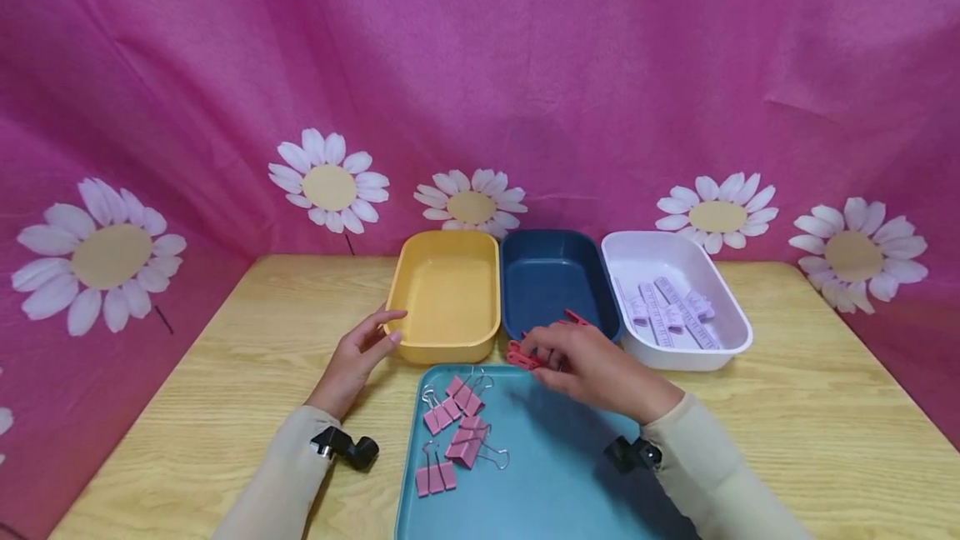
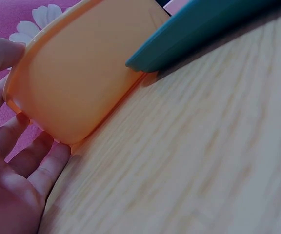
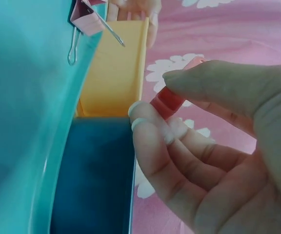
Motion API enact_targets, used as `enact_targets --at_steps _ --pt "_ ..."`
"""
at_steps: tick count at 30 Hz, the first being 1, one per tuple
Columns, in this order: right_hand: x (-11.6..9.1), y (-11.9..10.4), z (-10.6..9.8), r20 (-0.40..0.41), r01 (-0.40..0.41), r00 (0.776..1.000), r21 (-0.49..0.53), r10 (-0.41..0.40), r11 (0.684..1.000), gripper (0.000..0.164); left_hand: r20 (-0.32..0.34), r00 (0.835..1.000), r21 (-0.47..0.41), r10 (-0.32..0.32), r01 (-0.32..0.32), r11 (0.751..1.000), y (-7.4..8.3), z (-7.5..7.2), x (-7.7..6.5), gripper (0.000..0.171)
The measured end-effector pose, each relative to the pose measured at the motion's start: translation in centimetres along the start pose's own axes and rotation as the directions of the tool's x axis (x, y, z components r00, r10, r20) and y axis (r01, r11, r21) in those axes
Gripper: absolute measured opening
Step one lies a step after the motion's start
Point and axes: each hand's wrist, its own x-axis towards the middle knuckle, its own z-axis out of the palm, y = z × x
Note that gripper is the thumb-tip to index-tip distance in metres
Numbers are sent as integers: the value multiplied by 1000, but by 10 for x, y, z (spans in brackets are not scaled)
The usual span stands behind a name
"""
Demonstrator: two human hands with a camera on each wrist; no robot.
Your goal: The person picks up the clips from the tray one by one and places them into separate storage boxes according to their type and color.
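Four pink clips are lying between the right hand, pinching a red clip, and the relaxed left hand, touching a yellow bin.

Head view high, facing forward and down over pale wood-grain table, left wrist view low, tilted, facing nearby yellow rectangular plastic bin, right wrist view close on right hand, bin shared by all three
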Motion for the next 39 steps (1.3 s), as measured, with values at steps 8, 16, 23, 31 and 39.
enact_targets --at_steps 8,16,23,31,39 --pt "-2 9 -15 -66 -43 997 6 43 999 27 0 1000 -10 22 -22 1000 -2 3 2 41" --pt "3 16 -38 -134 -115 983 62 123 991 32 3 1000 -9 7 -7 1000 -4 5 2 40" --pt "14 21 -47 -160 -138 976 66 147 988 35 4 1000 7 13 -13 1000 -5 4 3 41" --pt "21 30 -47 -196 -150 968 42 156 988 33 0 1000 8 -1 1 1000 -3 2 2 42" --pt "22 39 -47 -189 -162 968 25 164 987 34 10 999 6 -30 30 1000 17 1 -8 40"
